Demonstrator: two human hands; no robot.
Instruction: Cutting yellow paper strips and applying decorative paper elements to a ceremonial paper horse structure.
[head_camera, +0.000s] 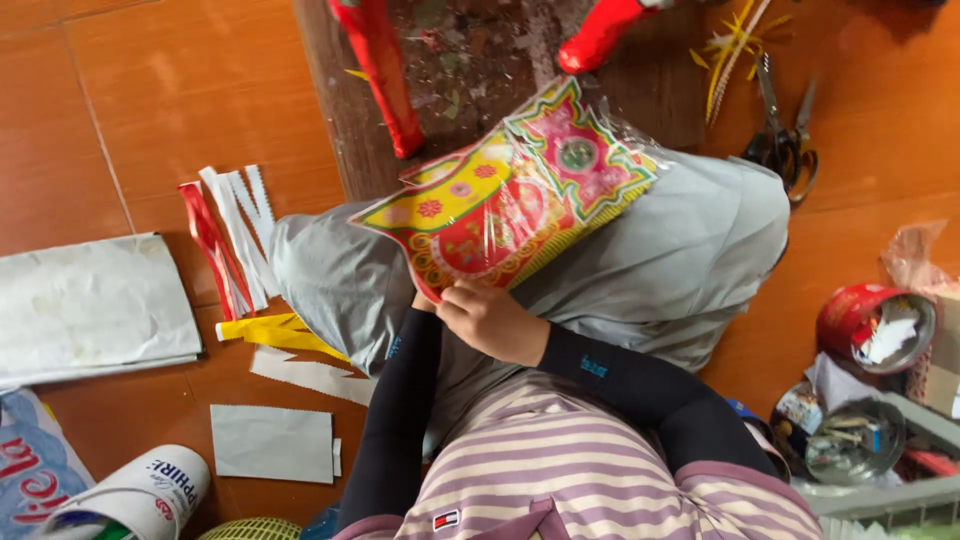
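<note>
A person sat on an orange tiled floor (150, 90), grey-trousered knees filling the centre of the frame. Across the lap lay the largest item in hand: a flat, brightly printed paper decoration in red, yellow, pink and green, sealed in clear plastic wrap (510, 190), tilted toward the upper right. The right hand (490, 318), just below centre, was curled closed, pinching the packet's lower edge. The left hand (425, 300) sat beside it, mostly hidden behind the packet and the right hand; whether it gripped could not be told.

At left centre lay a folded white paper sheet (90, 305), with red, white and yellow paper strips (235, 240) beside it. At right, a round red tin (872, 325) held crumpled white scraps, and below it a shiny metal bowl (853, 440) held small odds and ends, too small to identify. Dark scissors (782, 135) lay at upper right.
</note>
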